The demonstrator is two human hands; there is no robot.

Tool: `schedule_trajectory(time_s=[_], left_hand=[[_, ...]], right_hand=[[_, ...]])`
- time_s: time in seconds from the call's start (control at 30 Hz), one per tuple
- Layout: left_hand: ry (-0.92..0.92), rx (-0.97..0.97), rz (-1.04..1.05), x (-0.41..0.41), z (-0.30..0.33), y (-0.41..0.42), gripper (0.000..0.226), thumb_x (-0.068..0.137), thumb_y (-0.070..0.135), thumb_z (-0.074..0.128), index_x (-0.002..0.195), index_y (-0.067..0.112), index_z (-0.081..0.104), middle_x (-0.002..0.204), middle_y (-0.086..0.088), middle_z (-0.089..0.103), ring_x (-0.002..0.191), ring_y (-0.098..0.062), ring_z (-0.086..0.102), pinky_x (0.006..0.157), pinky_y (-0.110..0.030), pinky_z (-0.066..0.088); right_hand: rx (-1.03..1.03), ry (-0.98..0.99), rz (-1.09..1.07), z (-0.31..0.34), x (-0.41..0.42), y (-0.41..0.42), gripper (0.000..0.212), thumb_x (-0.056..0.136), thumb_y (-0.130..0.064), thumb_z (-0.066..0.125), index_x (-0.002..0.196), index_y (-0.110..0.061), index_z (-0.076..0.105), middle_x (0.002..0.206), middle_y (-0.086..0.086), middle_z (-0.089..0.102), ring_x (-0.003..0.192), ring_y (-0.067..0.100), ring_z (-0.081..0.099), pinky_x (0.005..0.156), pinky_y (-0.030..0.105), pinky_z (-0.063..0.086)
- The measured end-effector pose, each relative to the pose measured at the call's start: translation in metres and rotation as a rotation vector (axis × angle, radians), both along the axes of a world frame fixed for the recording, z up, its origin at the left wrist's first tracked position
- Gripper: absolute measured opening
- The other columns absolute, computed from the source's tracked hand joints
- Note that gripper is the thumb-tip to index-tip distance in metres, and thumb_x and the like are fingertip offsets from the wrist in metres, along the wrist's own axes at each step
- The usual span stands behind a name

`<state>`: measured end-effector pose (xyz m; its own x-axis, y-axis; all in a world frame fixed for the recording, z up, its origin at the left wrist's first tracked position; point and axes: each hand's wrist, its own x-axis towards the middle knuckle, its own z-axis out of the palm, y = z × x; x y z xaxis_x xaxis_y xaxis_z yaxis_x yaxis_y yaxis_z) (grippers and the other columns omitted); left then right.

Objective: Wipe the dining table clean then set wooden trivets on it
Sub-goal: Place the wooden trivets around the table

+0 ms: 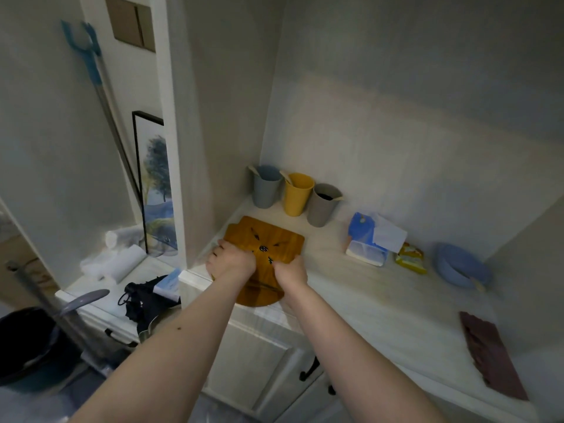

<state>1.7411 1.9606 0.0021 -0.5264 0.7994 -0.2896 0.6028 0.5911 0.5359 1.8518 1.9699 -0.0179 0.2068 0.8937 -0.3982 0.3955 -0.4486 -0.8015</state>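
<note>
While both hands' grip pinches the wooden trivets (265, 257), left hand (229, 261) at the edge and right hand (290, 271) on top, the fanned stack overhanging the pale table (366, 288) could slip off. Three cups (297, 193) stand near, in a white alcove.

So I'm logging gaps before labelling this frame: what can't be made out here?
Head view only:
- Near part of the brown wooden trivet: covered by the left hand and right hand.
- Whether one trivet or a stack: unclear.
- Contents of the grey cup: too dark.
- Dining table: out of frame.
</note>
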Motion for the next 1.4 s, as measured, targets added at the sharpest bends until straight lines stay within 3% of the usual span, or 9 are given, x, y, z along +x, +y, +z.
schedule_trajectory(time_s=[0.13,0.27,0.37,0.5,0.63,0.87,0.97,1.07,1.4], left_hand=[[0.000,-0.014,0.026,0.004,0.002,0.002,0.074,0.094,0.038,0.044,0.150,0.001,0.012,0.151,-0.020,0.027,0.137,-0.037,0.027,0.113,-0.042,0.025],[0.014,-0.034,0.080,0.000,0.007,0.004,0.055,0.092,0.035,0.044,0.138,0.005,0.040,0.142,-0.016,0.039,0.131,-0.033,0.034,0.106,-0.038,0.030],[-0.042,-0.066,0.134,0.001,0.009,0.000,0.048,0.092,0.036,0.046,0.130,0.008,0.048,0.139,-0.017,0.039,0.129,-0.032,0.032,0.104,-0.039,0.031],[-0.113,-0.054,0.184,0.005,0.005,-0.011,0.052,0.092,0.044,0.049,0.129,0.007,0.049,0.136,-0.019,0.040,0.126,-0.034,0.036,0.103,-0.041,0.033],[-0.121,-0.019,0.225,0.012,0.005,-0.024,0.062,0.097,0.052,0.036,0.131,0.002,0.047,0.136,-0.022,0.040,0.126,-0.035,0.037,0.104,-0.042,0.032],[-0.378,0.201,0.268,0.029,0.008,-0.058,0.059,0.096,0.051,0.040,0.126,0.001,0.045,0.124,-0.019,0.055,0.114,-0.036,0.053,0.090,-0.041,0.044],[-0.372,0.248,0.274,0.035,0.007,-0.080,0.059,0.094,0.054,0.042,0.120,0.002,0.049,0.115,-0.016,0.058,0.108,-0.033,0.056,0.080,-0.036,0.042],[-0.357,0.309,0.316,0.040,0.005,-0.099,0.058,0.091,0.057,0.046,0.110,0.003,0.054,0.107,-0.015,0.062,0.100,-0.033,0.059,0.082,-0.037,0.048],[-0.358,0.492,0.569,0.021,-0.001,-0.214,0.046,0.093,0.051,0.049,0.095,0.006,0.056,0.089,-0.006,0.060,0.081,-0.022,0.056,0.070,-0.031,0.043]], right_hand=[[-0.017,0.019,-0.005,0.002,-0.001,-0.001,0.064,0.064,-0.047,0.053,0.123,-0.025,0.047,0.113,0.003,0.063,0.101,0.029,0.062,0.090,0.046,0.052],[-0.007,0.052,0.001,0.006,0.002,-0.007,0.056,0.066,-0.044,0.053,0.119,-0.027,0.050,0.108,0.001,0.064,0.098,0.027,0.062,0.090,0.047,0.052],[-0.004,0.034,-0.002,0.004,0.009,-0.007,0.060,0.065,-0.043,0.051,0.122,-0.027,0.048,0.112,0.002,0.063,0.102,0.029,0.061,0.092,0.048,0.050],[-0.010,0.015,-0.021,0.010,0.021,-0.014,0.069,0.067,-0.041,0.052,0.134,-0.024,0.044,0.123,0.005,0.059,0.110,0.031,0.057,0.097,0.048,0.047],[-0.021,-0.017,-0.025,0.016,0.036,-0.027,0.067,0.083,-0.038,0.055,0.144,-0.022,0.034,0.136,0.008,0.050,0.122,0.033,0.048,0.104,0.048,0.041],[0.003,-0.004,0.019,0.015,0.058,-0.054,0.062,0.089,-0.036,0.055,0.145,-0.024,0.032,0.139,0.006,0.048,0.125,0.031,0.047,0.106,0.047,0.039],[0.020,0.055,0.036,0.016,0.068,-0.070,0.058,0.092,-0.031,0.053,0.145,-0.023,0.032,0.141,0.007,0.047,0.124,0.031,0.047,0.104,0.044,0.042],[0.040,0.097,0.052,0.017,0.074,-0.089,0.055,0.094,-0.027,0.051,0.145,-0.022,0.032,0.141,0.006,0.046,0.125,0.030,0.048,0.102,0.042,0.043],[0.120,0.125,0.216,0.019,0.044,-0.178,0.042,0.098,-0.026,0.048,0.140,-0.027,0.038,0.140,0.004,0.046,0.126,0.030,0.046,0.105,0.051,0.042]])
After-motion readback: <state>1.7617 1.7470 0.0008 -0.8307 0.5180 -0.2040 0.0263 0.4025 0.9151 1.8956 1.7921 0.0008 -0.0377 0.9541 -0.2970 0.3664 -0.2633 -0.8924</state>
